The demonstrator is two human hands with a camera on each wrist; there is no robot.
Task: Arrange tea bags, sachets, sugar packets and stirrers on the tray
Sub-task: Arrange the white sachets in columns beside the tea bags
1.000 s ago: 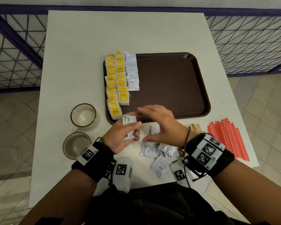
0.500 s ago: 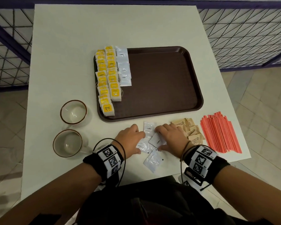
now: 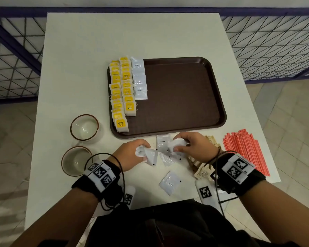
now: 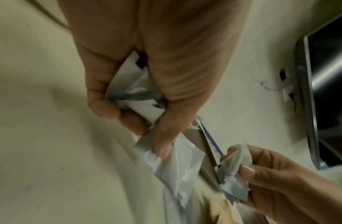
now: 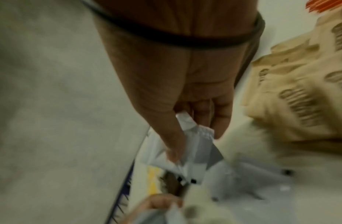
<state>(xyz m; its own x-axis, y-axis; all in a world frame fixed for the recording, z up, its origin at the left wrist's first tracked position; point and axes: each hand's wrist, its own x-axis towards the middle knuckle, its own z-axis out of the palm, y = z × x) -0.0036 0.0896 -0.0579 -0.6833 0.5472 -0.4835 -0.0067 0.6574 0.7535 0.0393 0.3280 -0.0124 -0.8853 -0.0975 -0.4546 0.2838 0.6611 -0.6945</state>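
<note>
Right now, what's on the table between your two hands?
In the head view, white coffee sachets lie on the table between the left hand and right hand.

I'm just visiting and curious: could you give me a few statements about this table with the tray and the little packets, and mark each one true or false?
1. Yellow-labelled tea bags lie in rows at the left end of the dark brown plastic tray. True.
2. The red stirrers are already on the tray. False: they lie in a pile on the white table, right of the tray.
3. Both hands hold white sachets. True: the left hand and the right hand each grip some.
4. The brown paper sugar packets are stacked in the tray's middle. False: they lie on the table by the right wrist.
5. Two round cups stand left of the tray. True.
</note>
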